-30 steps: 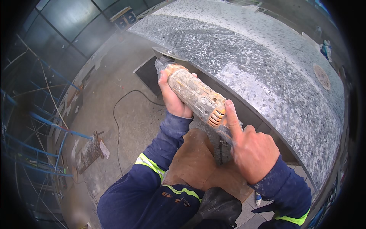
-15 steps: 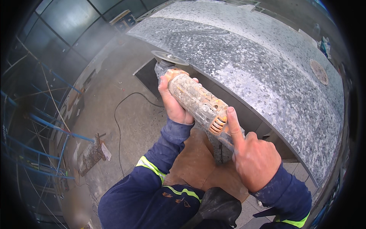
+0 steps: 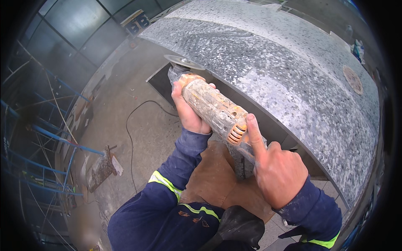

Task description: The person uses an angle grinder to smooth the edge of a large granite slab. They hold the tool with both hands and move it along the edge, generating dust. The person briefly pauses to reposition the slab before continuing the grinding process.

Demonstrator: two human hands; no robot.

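Observation:
A dusty angle grinder (image 3: 213, 108) with orange parts is held up in both of my hands. My left hand (image 3: 190, 111) wraps round its body just behind the gear head. At the rear end, my right hand (image 3: 278, 171) grips the narrower handle, its index finger stretched along the housing. The flat grinding disc (image 3: 183, 62) is at the near left edge of a speckled grey stone slab (image 3: 276, 71). Whether the disc touches the slab's edge cannot be made out.
Dark panels (image 3: 280, 136) run below the slab's overhanging edge. A black cord (image 3: 129, 125) curves over the concrete floor at left. Blue metal scaffolding (image 3: 54, 136) stands at far left, by a dirty board (image 3: 100, 169). A round pale patch (image 3: 352, 80) lies on the slab. Dust hangs in the air.
The grinder and both hands have shifted very slightly left, with the disc still along the slab's edge. My grip looks the same.

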